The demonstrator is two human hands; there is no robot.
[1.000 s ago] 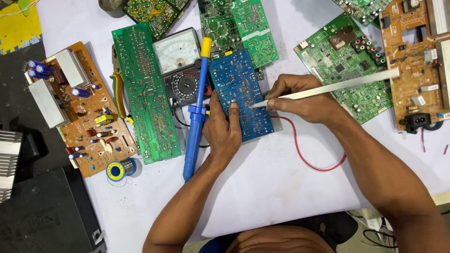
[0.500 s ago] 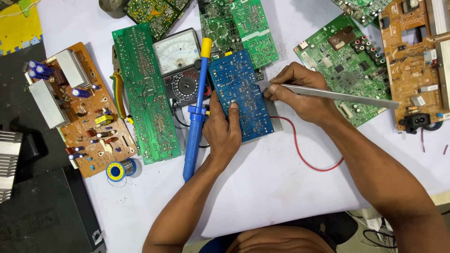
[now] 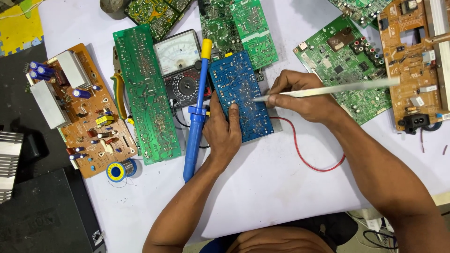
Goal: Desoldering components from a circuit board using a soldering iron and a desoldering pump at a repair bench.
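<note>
A blue circuit board (image 3: 241, 89) lies solder side up on the white sheet in the middle. My left hand (image 3: 223, 131) rests on its near left edge, fingers flat on the board, holding it down. My right hand (image 3: 300, 96) grips a long white soldering iron (image 3: 337, 89), whose tip touches the board's right half. The iron's body points off to the right, nearly level. A blue desoldering pump with a yellow cap (image 3: 197, 112) lies just left of my left hand.
An analog multimeter (image 3: 180, 68) and a long green board (image 3: 145, 93) lie left of the pump. A brown board (image 3: 77, 107) with capacitors and a solder spool (image 3: 117, 171) are further left. Green and orange boards (image 3: 347, 65) fill the right, with a red wire (image 3: 304, 154) nearby.
My right hand swung the soldering iron's tail, first downward, then back up to level, while its tip stayed on the blue board. My left hand has not moved.
</note>
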